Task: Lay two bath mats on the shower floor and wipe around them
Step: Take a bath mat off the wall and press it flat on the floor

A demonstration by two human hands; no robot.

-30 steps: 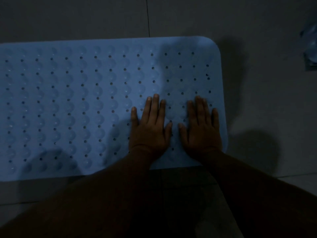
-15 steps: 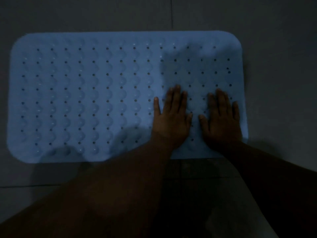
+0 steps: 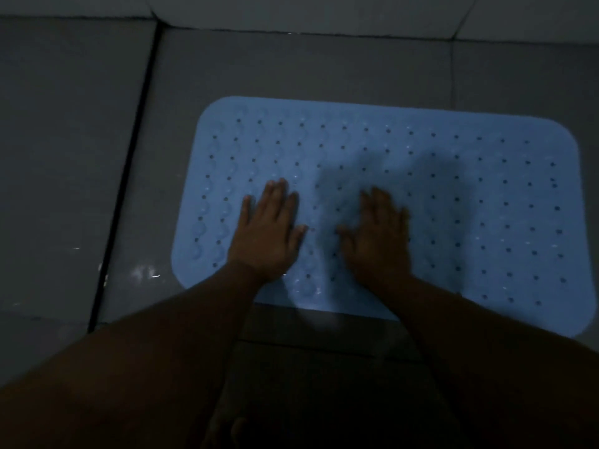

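A light blue rubber bath mat [image 3: 470, 196] with rows of small holes and bumps lies flat on the dark tiled shower floor [image 3: 77, 140]. My left hand [image 3: 269, 231] rests palm down on the mat's left part, fingers spread. Palm down too, my right hand [image 3: 379, 234] lies flat near the mat's middle, slightly blurred. Neither hand holds anything. Only one mat is in view.
A dark grout line [image 3: 129, 176] runs down the floor left of the mat. The wall's base [image 3: 324, 14] crosses the top of the view. Wet glints [image 3: 146, 273] show on the tile near the mat's near-left corner. My knees fill the bottom.
Both hands have shifted from the mat's right end to its left and middle part, still flat on it. The view has swung left, showing the mat's left edge and the wall.
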